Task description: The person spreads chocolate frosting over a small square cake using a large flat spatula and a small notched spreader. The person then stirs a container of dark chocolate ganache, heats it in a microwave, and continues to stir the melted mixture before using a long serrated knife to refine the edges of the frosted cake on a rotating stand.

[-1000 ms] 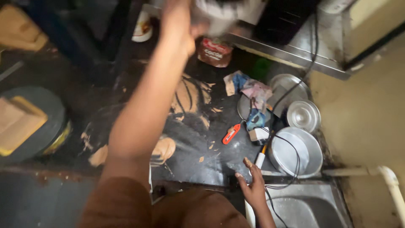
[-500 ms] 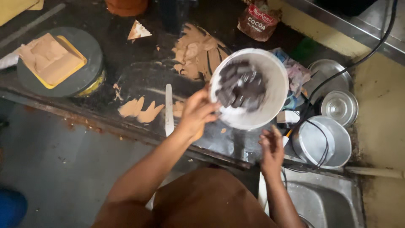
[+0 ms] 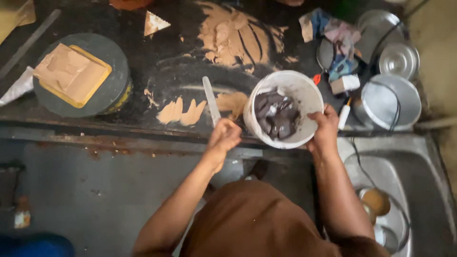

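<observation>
White tub (image 3: 304, 95) of dark lumps is now resting on the surface (image 3: 157, 71); we are gripping its rim with right hand (image 3: 325, 131), left hand (image 3: 223, 138) clenching spatula (image 3: 211, 100), newly grasped.

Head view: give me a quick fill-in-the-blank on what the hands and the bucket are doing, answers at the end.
1. The right hand grips the rim of the white ____.
2. The left hand holds a flat spatula whose blade lies on the dark ____ to the left of the white bucket.
3. The lumps inside the bucket are dark ____ in colour.
4. The tan block on the yellow tray rests on a round ____ stand.

Missing words: bucket; counter; brown; grey
</observation>
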